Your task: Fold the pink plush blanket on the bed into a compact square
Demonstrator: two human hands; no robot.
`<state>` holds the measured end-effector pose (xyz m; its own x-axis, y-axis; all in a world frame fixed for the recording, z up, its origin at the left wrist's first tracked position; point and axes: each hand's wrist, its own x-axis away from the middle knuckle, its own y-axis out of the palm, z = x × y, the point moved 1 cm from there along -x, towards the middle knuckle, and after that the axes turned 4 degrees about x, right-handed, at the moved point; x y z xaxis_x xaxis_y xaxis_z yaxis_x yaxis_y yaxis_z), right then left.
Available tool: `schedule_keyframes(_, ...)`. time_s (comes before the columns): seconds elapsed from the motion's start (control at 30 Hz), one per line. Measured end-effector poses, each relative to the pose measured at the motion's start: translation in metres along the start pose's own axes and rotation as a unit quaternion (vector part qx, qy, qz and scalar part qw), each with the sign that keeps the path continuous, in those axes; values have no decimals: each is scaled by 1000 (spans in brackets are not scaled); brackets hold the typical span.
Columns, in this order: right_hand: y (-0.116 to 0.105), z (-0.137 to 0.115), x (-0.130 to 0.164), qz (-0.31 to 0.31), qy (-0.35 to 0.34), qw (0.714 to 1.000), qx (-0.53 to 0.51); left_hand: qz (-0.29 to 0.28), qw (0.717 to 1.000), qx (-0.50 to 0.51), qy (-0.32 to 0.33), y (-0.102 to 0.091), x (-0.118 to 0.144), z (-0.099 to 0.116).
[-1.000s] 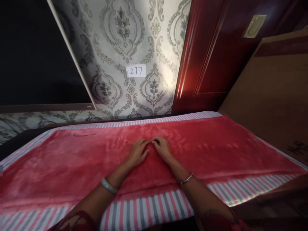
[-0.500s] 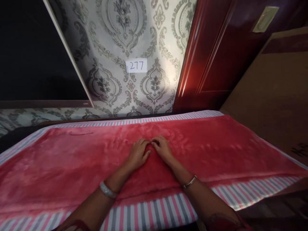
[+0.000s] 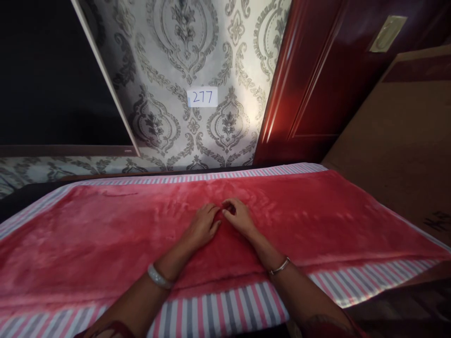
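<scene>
A red plush blanket (image 3: pixel 317 216) lies spread out, with a few faint ripples near its middle. Under it, a pink, grey and white striped cloth (image 3: pixel 218 307) shows along the edges. My left hand (image 3: pixel 203 224) rests on the blanket's middle, fingers stretched forward and thumb held apart. Close beside it, my right hand (image 3: pixel 239 217) touches the plush with bent fingers, and a gap shows between thumb and forefinger. The fingertips of both hands nearly meet. Nothing is seen in either hand.
Behind the blanket stands a patterned wall (image 3: pixel 158 94) bearing a paper label (image 3: pixel 202 97) marked 277. A dark screen (image 3: pixel 59 80) is at the left. To the right are a red-brown wooden panel (image 3: pixel 317 94) and a large cardboard sheet or box (image 3: pixel 398 141).
The view has shifted slightly, so the wall and label sit a little further right. The gap between my right thumb and forefinger looks slightly wider. My left hand stays in place.
</scene>
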<state>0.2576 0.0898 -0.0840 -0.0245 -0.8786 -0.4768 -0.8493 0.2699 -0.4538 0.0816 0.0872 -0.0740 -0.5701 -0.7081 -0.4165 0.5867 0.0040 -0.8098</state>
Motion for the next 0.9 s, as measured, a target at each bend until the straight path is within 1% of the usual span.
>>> schedule_keyframes(0.1,1,0,-1,7,-4,1000,12,3,1000,4,-1,0,0,1)
schedule_keyframes(0.27,1,3,-3,17,0,1000,8,-10,1000,-1,8,-3,-1,3)
schedule_keyframes(0.5,3,6,-1,9,-1,1000,17,-39,998,-47,9,-6,-1,12)
schedule_keyframes(0.73,6,8,0,-10,-1,1000,24,-28,997,-67,23,-1,-1,11)
schedule_keyframes(0.9,7,9,-1,-16,12,1000,17,-36,996,-81,33,-2,-1,13)
